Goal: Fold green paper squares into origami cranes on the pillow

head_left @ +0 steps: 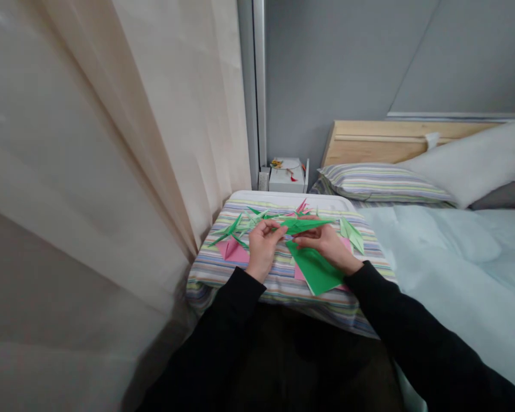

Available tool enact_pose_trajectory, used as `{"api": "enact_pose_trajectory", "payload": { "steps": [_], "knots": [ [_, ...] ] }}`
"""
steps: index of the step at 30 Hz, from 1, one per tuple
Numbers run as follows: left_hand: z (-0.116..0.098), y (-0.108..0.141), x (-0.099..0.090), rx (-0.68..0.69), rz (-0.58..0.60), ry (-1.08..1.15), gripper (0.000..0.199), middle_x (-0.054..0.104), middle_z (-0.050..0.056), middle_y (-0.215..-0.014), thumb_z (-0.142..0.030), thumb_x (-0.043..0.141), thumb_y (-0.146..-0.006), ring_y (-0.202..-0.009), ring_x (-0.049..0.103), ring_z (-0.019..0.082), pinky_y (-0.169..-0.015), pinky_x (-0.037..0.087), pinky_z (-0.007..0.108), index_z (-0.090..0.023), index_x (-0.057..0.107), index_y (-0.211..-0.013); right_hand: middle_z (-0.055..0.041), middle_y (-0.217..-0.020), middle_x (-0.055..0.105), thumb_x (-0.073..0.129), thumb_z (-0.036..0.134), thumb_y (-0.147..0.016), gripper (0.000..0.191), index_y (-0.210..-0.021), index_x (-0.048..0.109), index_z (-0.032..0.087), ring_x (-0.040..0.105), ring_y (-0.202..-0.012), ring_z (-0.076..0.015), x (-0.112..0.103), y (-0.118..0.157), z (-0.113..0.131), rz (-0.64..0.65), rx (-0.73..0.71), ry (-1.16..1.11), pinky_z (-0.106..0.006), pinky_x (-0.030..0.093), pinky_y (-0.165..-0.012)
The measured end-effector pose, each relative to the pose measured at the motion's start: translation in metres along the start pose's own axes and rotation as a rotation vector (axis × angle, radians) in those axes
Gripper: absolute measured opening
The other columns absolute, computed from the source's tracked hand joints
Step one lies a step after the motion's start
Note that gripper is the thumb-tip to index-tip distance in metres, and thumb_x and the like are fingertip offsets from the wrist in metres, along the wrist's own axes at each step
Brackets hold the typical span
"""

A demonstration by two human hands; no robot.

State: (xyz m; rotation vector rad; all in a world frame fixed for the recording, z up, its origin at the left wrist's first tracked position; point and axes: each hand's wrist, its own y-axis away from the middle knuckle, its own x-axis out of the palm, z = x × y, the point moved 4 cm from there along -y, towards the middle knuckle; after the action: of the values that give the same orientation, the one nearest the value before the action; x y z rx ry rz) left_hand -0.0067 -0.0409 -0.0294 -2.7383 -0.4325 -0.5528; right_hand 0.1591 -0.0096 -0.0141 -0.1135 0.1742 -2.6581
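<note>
A folded green paper piece (pixel 306 225), long and pointed to the right, is held between both hands above a small table covered with striped cloth (pixel 236 282). My left hand (pixel 264 245) pinches its left end between thumb and fingers. Round its middle and underside, the fingers of my right hand (pixel 324 245) are closed, partly hidden by the paper. Below my right hand lies a green square sheet (pixel 315 269), over pink paper (pixel 299 273). Left of my left hand are a folded pink paper (pixel 232 250) and green folded pieces (pixel 229 230).
Behind the hands lie more folded pieces, one of them pink (pixel 302 208). A light green folded paper (pixel 352 234) rests at the right. A beige curtain (pixel 167 114) hangs at the left, a bed (pixel 446 257) stands at the right, and a white box (pixel 286 182) is beyond the table.
</note>
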Motion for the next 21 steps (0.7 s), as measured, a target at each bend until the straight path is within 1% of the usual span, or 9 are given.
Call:
{"api": "enact_pose_trajectory", "payload": {
  "steps": [1,3,4,6,8,11,15,18,21],
  "knots": [
    [0.000,0.000,0.001,0.009,0.039,-0.020,0.035,0.062,-0.003,-0.071,-0.033,0.091,-0.063,-0.063,0.058,0.010,-0.060,0.050,0.022,-0.016,0.062,-0.074,-0.0045,-0.094,0.080,0.091,0.026,-0.064,0.052,-0.110,0.065,0.022,0.075,-0.082,-0.0236,0.002,0.001,0.000,-0.067,-0.044,-0.020,-0.037,0.062,-0.072],
    [0.002,0.000,0.003,0.000,0.094,-0.045,0.036,0.062,-0.003,-0.070,-0.032,0.091,-0.063,-0.063,0.059,0.010,-0.061,0.049,0.023,-0.017,0.060,-0.075,-0.0003,-0.078,0.075,0.091,0.031,-0.064,0.044,-0.098,0.063,0.022,0.071,-0.068,-0.0193,0.003,0.001,-0.001,-0.181,-0.104,-0.055,-0.034,0.059,-0.065],
    [0.002,0.000,0.004,-0.007,0.105,-0.047,0.038,0.062,-0.004,-0.069,-0.030,0.091,-0.061,-0.063,0.060,0.011,-0.062,0.049,0.023,-0.017,0.059,-0.076,0.0021,-0.072,0.072,0.091,0.032,-0.064,0.044,-0.095,0.061,0.022,0.068,-0.063,-0.0173,0.002,-0.001,-0.003,-0.202,-0.118,-0.069,-0.033,0.058,-0.064],
    [0.006,0.000,0.007,-0.057,0.159,-0.063,0.042,0.065,-0.004,-0.067,-0.027,0.093,-0.057,-0.064,0.063,0.012,-0.065,0.050,0.024,-0.017,0.060,-0.083,0.0032,-0.072,0.072,0.091,0.035,-0.063,0.047,-0.097,0.062,0.023,0.066,-0.063,-0.0154,-0.002,-0.005,-0.006,-0.238,-0.152,-0.081,-0.032,0.057,-0.066],
    [0.010,0.000,0.011,-0.125,0.258,-0.096,0.046,0.069,-0.001,-0.069,-0.027,0.094,-0.056,-0.065,0.066,0.014,-0.066,0.051,0.026,-0.016,0.064,-0.089,0.0025,-0.073,0.071,0.091,0.037,-0.062,0.046,-0.096,0.064,0.022,0.064,-0.063,-0.0145,-0.006,-0.008,-0.009,-0.222,-0.153,-0.061,-0.031,0.056,-0.066],
    [0.013,0.001,0.016,-0.190,0.375,-0.147,0.044,0.075,0.004,-0.076,-0.030,0.094,-0.057,-0.069,0.068,0.017,-0.068,0.053,0.028,-0.013,0.071,-0.089,0.0010,-0.070,0.069,0.090,0.042,-0.061,0.039,-0.082,0.067,0.019,0.061,-0.061,-0.0138,-0.008,-0.008,-0.016,-0.177,-0.127,-0.040,-0.030,0.052,-0.062],
    [0.014,0.002,0.016,-0.247,0.404,-0.188,0.038,0.074,0.005,-0.071,-0.038,0.090,-0.063,-0.062,0.066,0.016,-0.063,0.051,0.028,-0.011,0.074,-0.085,0.0022,-0.067,0.065,0.086,0.042,-0.064,0.033,-0.077,0.067,0.018,0.056,-0.055,-0.0119,-0.005,-0.005,-0.021,-0.155,-0.099,-0.038,-0.028,0.047,-0.057],
    [0.014,0.003,0.015,-0.266,0.437,-0.228,0.036,0.072,0.004,-0.067,-0.038,0.091,-0.061,-0.058,0.062,0.014,-0.059,0.048,0.026,-0.011,0.074,-0.078,0.0034,-0.064,0.061,0.082,0.040,-0.066,0.028,-0.075,0.066,0.019,0.052,-0.052,-0.0107,-0.003,-0.004,-0.022,-0.110,-0.074,-0.006,-0.027,0.043,-0.055],
    [0.015,0.004,0.016,-0.297,0.464,-0.258,0.036,0.070,0.004,-0.065,-0.037,0.092,-0.058,-0.056,0.059,0.013,-0.057,0.046,0.025,-0.011,0.073,-0.074,0.0032,-0.062,0.058,0.076,0.040,-0.071,0.024,-0.072,0.065,0.019,0.048,-0.053,-0.0113,-0.003,-0.004,-0.020,-0.090,-0.101,0.080,-0.027,0.040,-0.055]
  ]
}}
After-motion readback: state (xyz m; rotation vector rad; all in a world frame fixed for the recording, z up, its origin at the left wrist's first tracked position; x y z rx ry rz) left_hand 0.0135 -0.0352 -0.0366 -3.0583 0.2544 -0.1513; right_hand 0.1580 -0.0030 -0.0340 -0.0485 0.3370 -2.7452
